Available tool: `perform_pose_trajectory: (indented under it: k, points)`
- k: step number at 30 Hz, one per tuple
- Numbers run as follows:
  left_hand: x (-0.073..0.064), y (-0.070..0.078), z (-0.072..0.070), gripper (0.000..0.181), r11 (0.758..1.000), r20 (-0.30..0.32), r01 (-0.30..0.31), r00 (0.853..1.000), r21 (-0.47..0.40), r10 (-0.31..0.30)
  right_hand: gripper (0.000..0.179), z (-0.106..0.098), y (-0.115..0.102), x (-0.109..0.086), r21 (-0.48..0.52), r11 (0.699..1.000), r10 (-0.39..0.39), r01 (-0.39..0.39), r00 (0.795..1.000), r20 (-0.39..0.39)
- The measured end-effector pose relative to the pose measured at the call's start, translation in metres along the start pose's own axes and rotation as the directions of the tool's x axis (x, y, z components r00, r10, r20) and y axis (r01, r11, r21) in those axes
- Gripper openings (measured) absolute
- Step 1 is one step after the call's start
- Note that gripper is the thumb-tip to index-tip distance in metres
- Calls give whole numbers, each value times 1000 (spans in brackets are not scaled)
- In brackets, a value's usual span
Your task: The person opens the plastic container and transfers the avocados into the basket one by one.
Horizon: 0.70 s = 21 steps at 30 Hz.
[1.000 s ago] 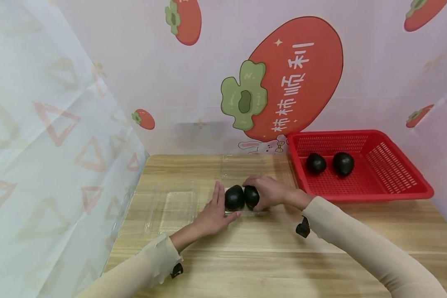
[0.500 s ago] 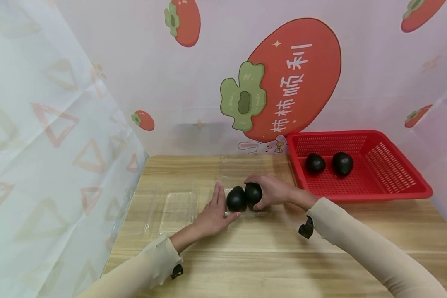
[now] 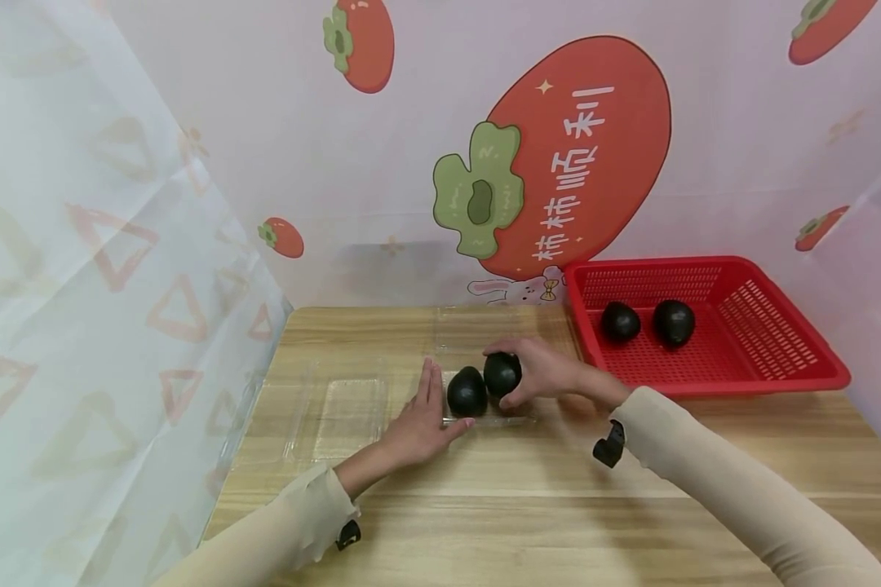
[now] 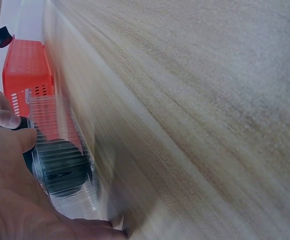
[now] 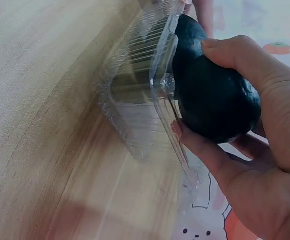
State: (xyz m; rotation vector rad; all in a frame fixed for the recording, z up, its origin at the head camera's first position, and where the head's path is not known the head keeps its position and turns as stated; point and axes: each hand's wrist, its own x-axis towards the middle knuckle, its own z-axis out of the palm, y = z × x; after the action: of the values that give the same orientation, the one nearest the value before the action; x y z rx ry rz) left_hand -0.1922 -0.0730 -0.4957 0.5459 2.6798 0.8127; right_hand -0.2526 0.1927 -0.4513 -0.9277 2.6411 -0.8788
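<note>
My right hand [image 3: 539,371] grips a dark avocado [image 3: 502,373] between thumb and fingers. The right wrist view shows this avocado [image 5: 217,100] at the rim of a clear plastic clamshell box [image 5: 127,125], partly above it. Another avocado [image 3: 467,393] lies inside the box's left part, right beside the held one; through the ribbed wall it appears dark green [image 4: 62,167] in the left wrist view. My left hand [image 3: 417,424] rests against the box's left end, fingers straight and thumb spread along the front. The far side of the left hand's contact is hidden.
A red perforated basket [image 3: 763,342] stands at the back right with two avocados [image 3: 674,323] in it. Another clear plastic box [image 3: 348,420] lies on the wooden table [image 3: 529,522] to the left. The box's clear lid [image 3: 477,328] extends behind it. Printed cloth walls border the table.
My right hand has moved slightly up and to the right with its avocado. The avocado beside it has shifted a little to the right. My left hand stays in place.
</note>
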Motion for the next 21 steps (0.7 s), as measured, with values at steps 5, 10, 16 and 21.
perform_pose_trajectory:
  k: [5, 10, 16, 21]
  points:
    - [0, 0, 0, 108, 1000, -2, -1, 1000, 1, 1, 77, -5, 1, -2, 47, 999, 16, -16, 1000, -3]
    - [1, 0, 0, 108, 1000, 0, -5, 1000, -4, 5, 77, -14, -2, -6, 114, 992, 46, -47, 999, 12]
    - [1, -1, 0, 109, 1000, 0, -6, 1000, -8, 6, 76, -27, -3, -10, 175, 983, 45, -49, 999, 30]
    - [0, 0, 0, 109, 1000, -2, -6, 1000, -15, 5, 76, -37, -3, -14, 204, 977, 61, -65, 998, 27]
